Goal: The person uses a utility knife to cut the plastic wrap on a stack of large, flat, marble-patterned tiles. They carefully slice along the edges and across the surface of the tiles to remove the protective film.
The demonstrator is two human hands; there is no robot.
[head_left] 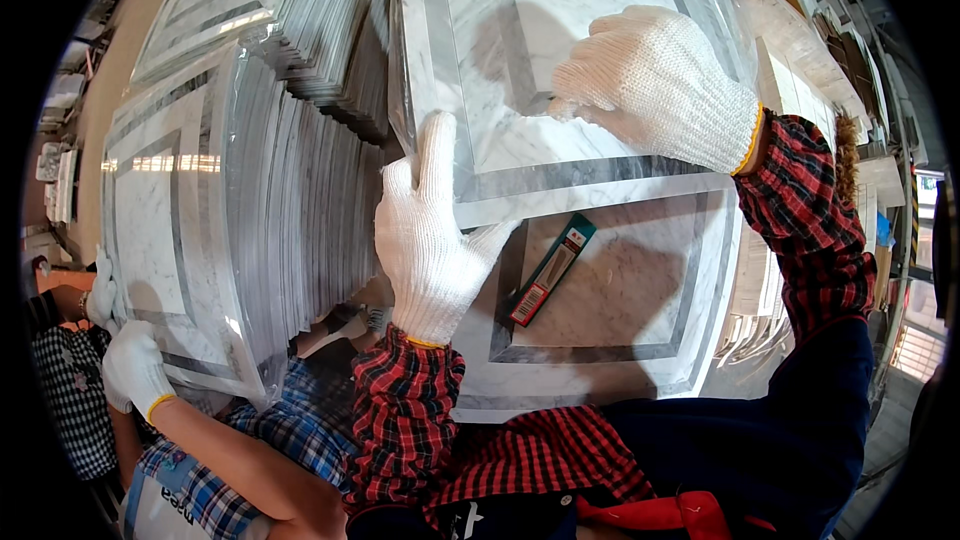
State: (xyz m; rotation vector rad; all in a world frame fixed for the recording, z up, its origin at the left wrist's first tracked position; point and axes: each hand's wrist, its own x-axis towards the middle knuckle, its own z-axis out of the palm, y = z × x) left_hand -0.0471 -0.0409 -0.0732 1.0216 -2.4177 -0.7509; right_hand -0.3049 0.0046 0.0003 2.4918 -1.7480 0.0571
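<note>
My left hand [430,230], in a white knit glove, lies open with fingers spread against the near left corner of a marble-patterned tile panel [610,172]. The panel is white with grey bands, and clear, shiny film covers at least part of it. Above its surface my right hand [660,90], also gloved, is closed with the fingers curled; what they hold, if anything, is hidden. Under the panel's near edge lies a similar panel [640,270]. A slim green packet [552,270] with a pale and red label rests slantwise on that lower panel, near my left thumb.
To the left stand tall stacks of similar panels [300,200] wrapped in clear film. A co-worker's gloved hand [135,365] touches the nearer stack, with another person's gloved hand [102,290] beside it. Pale boards and cartons [810,70] are piled at the right.
</note>
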